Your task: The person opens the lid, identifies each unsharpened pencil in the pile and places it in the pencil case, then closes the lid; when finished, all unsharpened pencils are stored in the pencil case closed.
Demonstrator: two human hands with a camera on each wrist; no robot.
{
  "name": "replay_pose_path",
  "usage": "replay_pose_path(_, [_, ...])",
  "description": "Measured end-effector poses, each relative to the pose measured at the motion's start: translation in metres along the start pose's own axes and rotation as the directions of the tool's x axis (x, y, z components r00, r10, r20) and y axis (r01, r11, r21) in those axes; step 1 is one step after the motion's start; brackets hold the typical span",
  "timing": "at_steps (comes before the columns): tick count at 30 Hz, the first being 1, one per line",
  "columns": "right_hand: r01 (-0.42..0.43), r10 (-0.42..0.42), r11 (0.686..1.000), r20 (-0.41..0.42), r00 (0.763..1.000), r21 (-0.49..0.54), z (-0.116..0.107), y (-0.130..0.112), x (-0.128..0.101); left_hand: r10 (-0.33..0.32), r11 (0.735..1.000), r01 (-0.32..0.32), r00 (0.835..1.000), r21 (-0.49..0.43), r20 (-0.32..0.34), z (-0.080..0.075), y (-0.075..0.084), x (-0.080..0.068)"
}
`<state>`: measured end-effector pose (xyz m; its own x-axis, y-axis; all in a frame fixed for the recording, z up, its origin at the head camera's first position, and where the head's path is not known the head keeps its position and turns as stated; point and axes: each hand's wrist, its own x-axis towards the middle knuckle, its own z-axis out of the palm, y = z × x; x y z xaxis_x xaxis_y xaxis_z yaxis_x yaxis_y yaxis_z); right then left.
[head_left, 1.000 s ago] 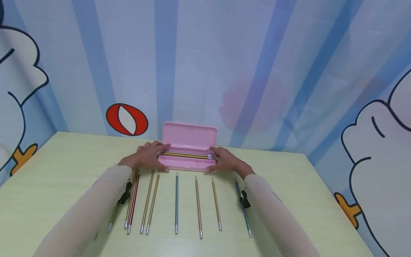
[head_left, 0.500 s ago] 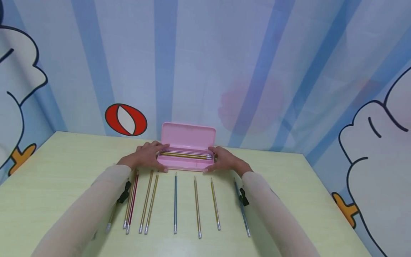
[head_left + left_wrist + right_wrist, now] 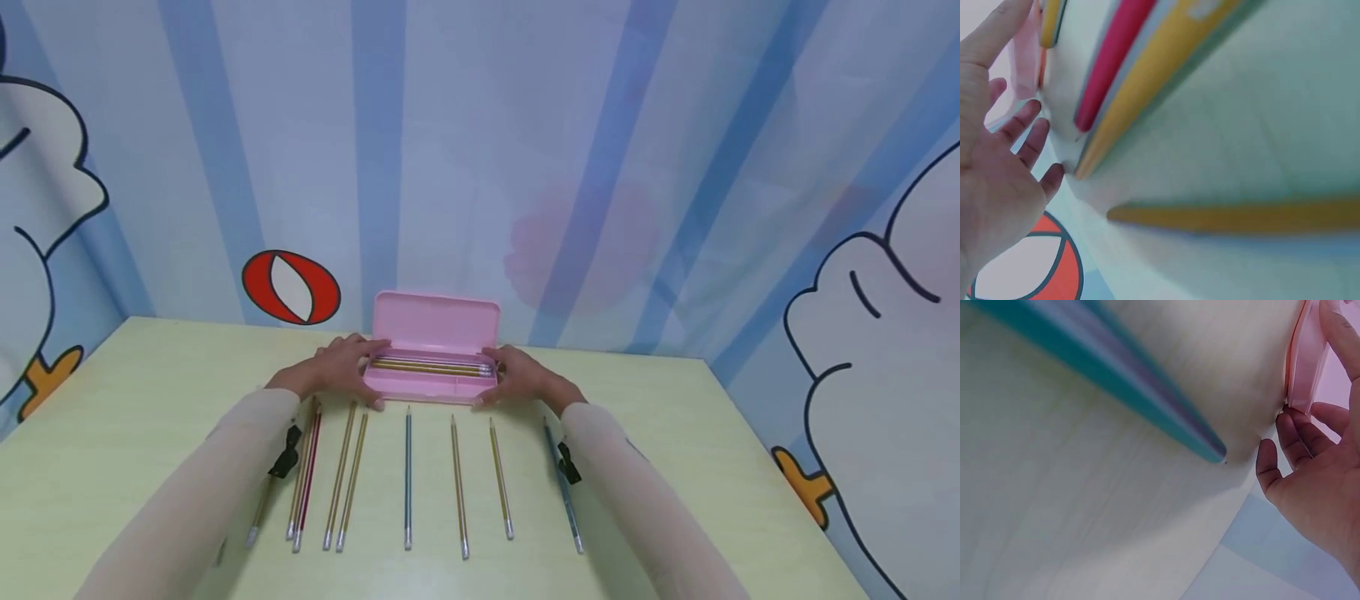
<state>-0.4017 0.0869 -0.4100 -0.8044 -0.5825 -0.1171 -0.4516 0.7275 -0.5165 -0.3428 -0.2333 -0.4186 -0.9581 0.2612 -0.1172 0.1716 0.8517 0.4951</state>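
Both arms are stretched forward over the tabletop [image 3: 697, 475], long pale sleeves angling in from either side to an open pink pencil case [image 3: 412, 385] near the back edge, lid [image 3: 435, 323] standing up. The left hand [image 3: 337, 368] is cupped around the case's left end, thumb tip at the front corner, index finger at the back one, so I'd call that holding it. Right hand [image 3: 525, 375] pretty much mirrors it on the right end, thumb in front, index behind, also holding. From the wrist cams the outer fingers look loosely bent and spread, not squeezed tight. A few pencils [image 3: 431, 367] lie lengthwise in the case's back section. More sit in a loose row in front, including a red pencil [image 3: 308, 479] by the left sleeve and a blue one [image 3: 571, 517] alongside the right sleeve.
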Motion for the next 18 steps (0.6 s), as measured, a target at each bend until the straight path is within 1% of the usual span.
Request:
replay_pose_path(2, [-0.014, 0.015, 1.0, 0.008, 1.0, -0.005, 0.001, 0.001, 0.0, 0.014, 1.0, -0.014, 1.0, -0.005, -0.002, -0.002, -0.001, -0.003])
replay_pose_path(5, [-0.028, 0.028, 1.0, 0.014, 1.0, -0.012, 0.001, 0.001, 0.0, 0.053, 0.998, -0.053, 0.998, -0.02, -0.025, -0.008, -0.002, -0.01])
replay_pose_path(10, [-0.029, 0.029, 0.999, 0.01, 1.0, -0.017, 0.0, 0.001, 0.001, 0.116, 0.984, -0.122, 0.992, -0.128, -0.047, -0.028, 0.0, -0.025])
replay_pose_path(12, [-0.022, 0.022, 1.0, 0.009, 1.0, -0.017, 0.0, 0.002, 0.001, 0.123, 0.976, -0.13, 0.991, -0.174, -0.048, -0.037, 0.002, -0.035])
replay_pose_path(14, [-0.017, 0.017, 1.0, 0.011, 1.0, -0.013, 0.0, 0.002, 0.002, 0.13, 0.972, -0.138, 0.99, -0.191, -0.053, -0.044, 0.003, -0.046])
replay_pose_path(18, [-0.017, 0.017, 1.0, 0.017, 1.0, -0.01, 0.002, 0.003, 0.003, 0.133, 0.97, -0.14, 0.99, -0.201, -0.051, -0.049, 0.003, -0.068])
